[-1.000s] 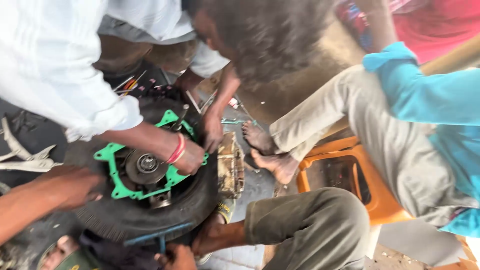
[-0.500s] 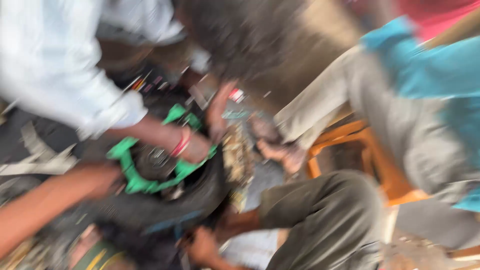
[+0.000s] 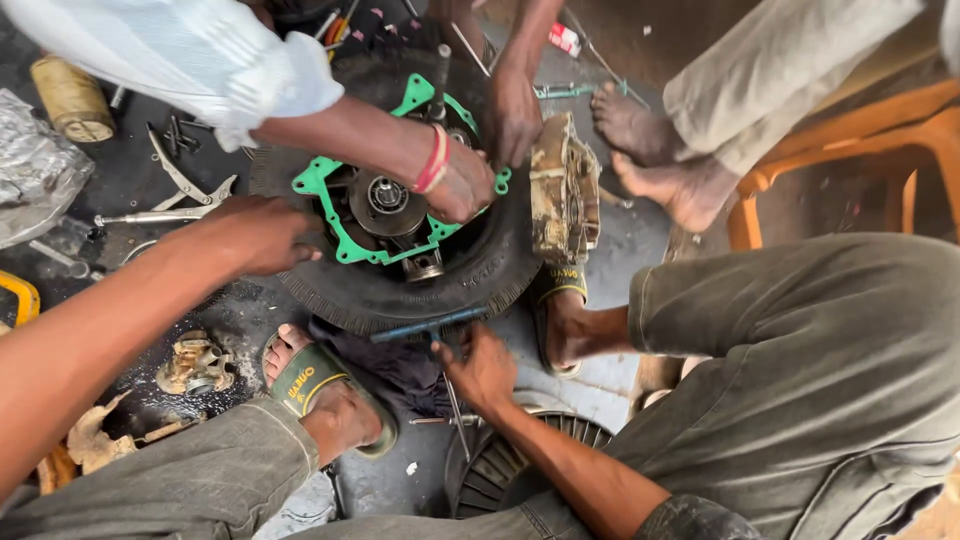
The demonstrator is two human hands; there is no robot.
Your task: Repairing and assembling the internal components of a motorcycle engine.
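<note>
On the oily workshop floor, a black tyre (image 3: 400, 285) lay flat, with a green gasket (image 3: 345, 245) ringing the engine casing set in its middle. The person's left hand (image 3: 262, 235) rested loosely curled on the tyre's left edge. Their right hand (image 3: 483, 368) was closed around a blue T-handle wrench (image 3: 428, 327) just below the tyre. A co-worker's hand (image 3: 462, 183) pressed on the gasket.

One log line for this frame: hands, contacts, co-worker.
left hand: on tyre edge | right hand: gripping T-handle wrench | co-worker hands: on green gasket
</note>
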